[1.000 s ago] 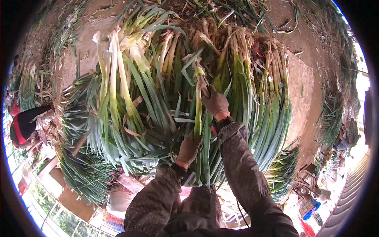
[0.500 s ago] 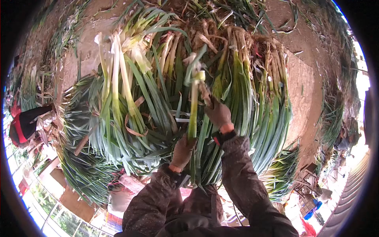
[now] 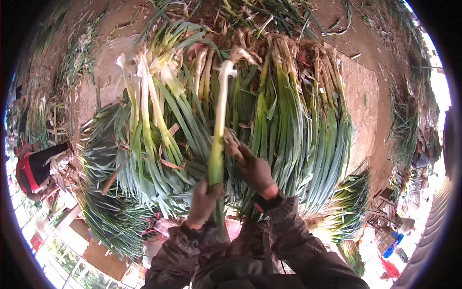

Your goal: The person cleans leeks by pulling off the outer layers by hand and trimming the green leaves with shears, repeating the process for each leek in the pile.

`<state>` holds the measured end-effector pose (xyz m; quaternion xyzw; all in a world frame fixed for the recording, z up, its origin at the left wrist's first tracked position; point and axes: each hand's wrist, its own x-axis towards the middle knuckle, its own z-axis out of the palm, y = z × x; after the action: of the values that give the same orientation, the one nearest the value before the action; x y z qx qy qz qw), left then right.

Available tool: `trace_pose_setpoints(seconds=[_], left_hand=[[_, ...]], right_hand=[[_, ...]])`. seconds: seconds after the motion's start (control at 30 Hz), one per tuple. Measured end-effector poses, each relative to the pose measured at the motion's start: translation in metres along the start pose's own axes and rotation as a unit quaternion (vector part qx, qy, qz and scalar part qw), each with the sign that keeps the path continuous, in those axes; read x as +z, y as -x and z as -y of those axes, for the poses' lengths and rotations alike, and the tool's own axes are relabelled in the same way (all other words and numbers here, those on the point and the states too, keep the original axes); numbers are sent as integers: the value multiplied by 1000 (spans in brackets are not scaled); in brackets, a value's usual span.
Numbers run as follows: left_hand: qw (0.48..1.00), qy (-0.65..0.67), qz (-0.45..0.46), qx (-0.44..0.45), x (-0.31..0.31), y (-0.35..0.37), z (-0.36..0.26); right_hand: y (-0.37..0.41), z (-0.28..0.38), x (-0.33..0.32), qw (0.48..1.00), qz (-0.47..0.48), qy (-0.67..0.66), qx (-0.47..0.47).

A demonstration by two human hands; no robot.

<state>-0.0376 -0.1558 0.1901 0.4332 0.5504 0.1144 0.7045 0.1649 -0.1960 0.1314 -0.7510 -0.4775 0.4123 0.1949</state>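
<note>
Soft daylight, no hard shadows; my view fisheye-bent, black vignette at corners, right rim overexposed, my hands slightly motion-blurred.

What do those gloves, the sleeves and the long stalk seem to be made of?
Gloves: probably brownish knitted cloth, matte and soiled, though blur hides the weave. Sleeves: thin woven fabric, dull, with small pale dots. Stalk: plant matter, a leek or big green onion, smooth, white shading to green.

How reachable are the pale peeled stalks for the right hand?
Probably not readily: the right hand is on the held stalk, which with the left hand stands between it and the pale stalks.
</note>
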Motion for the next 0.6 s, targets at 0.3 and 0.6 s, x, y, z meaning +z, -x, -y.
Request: trace_pose_setpoints(seconds=[0.3, 0.6], left_hand=[[963, -93, -234, 93, -111, 43, -63], [954, -236, -182, -19, -134, 128, -6]], right_hand=[[-41, 130, 27, 995, 28, -56, -73], [-5, 3, 21, 991, 87, -57, 85]])
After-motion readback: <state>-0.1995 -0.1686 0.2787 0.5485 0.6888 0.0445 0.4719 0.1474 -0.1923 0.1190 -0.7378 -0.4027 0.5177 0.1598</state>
